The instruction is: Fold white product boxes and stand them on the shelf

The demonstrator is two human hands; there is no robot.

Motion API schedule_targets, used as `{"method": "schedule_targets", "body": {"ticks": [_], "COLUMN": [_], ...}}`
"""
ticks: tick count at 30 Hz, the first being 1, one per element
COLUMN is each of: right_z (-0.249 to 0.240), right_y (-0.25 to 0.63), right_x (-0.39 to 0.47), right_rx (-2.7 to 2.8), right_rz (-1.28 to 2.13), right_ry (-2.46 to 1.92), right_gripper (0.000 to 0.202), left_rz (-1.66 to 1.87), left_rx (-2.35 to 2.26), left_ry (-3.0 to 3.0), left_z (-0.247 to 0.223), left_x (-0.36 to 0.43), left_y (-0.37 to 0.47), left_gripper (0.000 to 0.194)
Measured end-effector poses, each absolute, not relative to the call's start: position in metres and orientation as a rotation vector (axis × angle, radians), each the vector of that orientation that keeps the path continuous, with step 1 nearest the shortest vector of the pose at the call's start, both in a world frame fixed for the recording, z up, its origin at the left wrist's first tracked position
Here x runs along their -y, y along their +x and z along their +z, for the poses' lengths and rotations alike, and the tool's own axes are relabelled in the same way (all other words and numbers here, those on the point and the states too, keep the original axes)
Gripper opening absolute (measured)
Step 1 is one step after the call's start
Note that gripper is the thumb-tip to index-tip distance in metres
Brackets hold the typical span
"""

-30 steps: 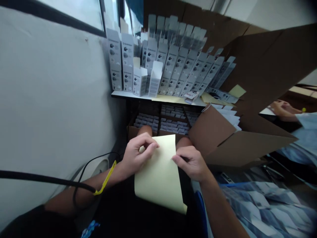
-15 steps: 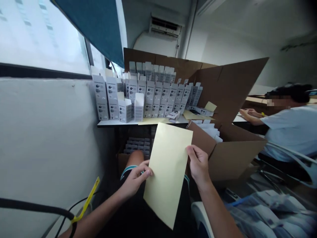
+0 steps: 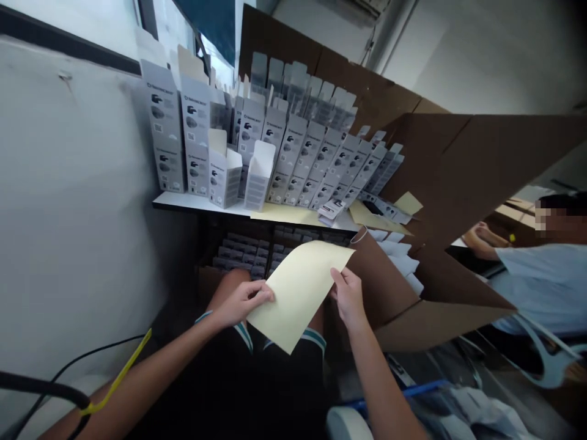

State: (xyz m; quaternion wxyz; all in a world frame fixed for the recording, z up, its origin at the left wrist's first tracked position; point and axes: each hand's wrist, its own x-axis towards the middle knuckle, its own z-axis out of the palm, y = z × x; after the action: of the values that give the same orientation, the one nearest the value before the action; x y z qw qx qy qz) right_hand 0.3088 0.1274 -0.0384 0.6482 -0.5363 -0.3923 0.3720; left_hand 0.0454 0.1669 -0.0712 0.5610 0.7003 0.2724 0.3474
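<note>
A pale yellow sheet of paper (image 3: 300,290) hangs above my lap, its far end curling over. My left hand (image 3: 250,300) pinches its left edge, and my right hand (image 3: 347,296) grips the right edge with the thumb on top. Beyond the sheet, white printed cartons (image 3: 293,153) stand in stacked rows on a white shelf (image 3: 202,202), many with their top flaps up. Two smaller cartons with raised flaps, one of them a white carton (image 3: 257,180), stand at the front. More yellow paper (image 3: 287,215) lies along the shelf edge.
A large cardboard box (image 3: 440,318) holding white cartons stands open to the right. Several cartons (image 3: 243,252) are packed under the shelf. A person (image 3: 541,263) sits at the far right. A wall (image 3: 77,183) closes the left side, with a black cable (image 3: 41,385) near my left arm.
The view has tilted down and turned. Both hands still hold the yellow sheet, which has gone from nearly flat and upright to tipped over, with its far end bent.
</note>
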Motion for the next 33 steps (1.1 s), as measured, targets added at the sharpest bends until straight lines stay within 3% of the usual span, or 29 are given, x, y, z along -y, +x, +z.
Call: {"method": "schedule_targets", "body": {"ticks": [10, 16, 27, 33], "right_z": [0.047, 0.017, -0.015, -0.053], "right_y": [0.344, 0.34, 0.369, 0.333], "right_x": [-0.272, -0.337, -0.331, -0.255], "right_rx": [0.676, 0.645, 0.772, 1.092], "right_rz": [0.375, 0.528, 0.807, 0.964], "right_ry": [-1.037, -1.104, -1.338, -1.396], "right_gripper": [0.037, 0.043, 0.054, 0.049], "left_rz": [1.101, 0.948, 0.778, 0.889], "left_rx": [-0.639, -0.638, -0.748, -0.909], "left_ry": [1.305, 1.22, 1.127, 1.418], "left_z": [-0.068, -0.112, -0.167, -0.144], "left_x": [-0.216, -0.224, -0.223, -0.227], "left_y": [0.051, 0.074, 0.1, 0.104], "left_gripper": [0.038, 0.049, 0.053, 0.044]}}
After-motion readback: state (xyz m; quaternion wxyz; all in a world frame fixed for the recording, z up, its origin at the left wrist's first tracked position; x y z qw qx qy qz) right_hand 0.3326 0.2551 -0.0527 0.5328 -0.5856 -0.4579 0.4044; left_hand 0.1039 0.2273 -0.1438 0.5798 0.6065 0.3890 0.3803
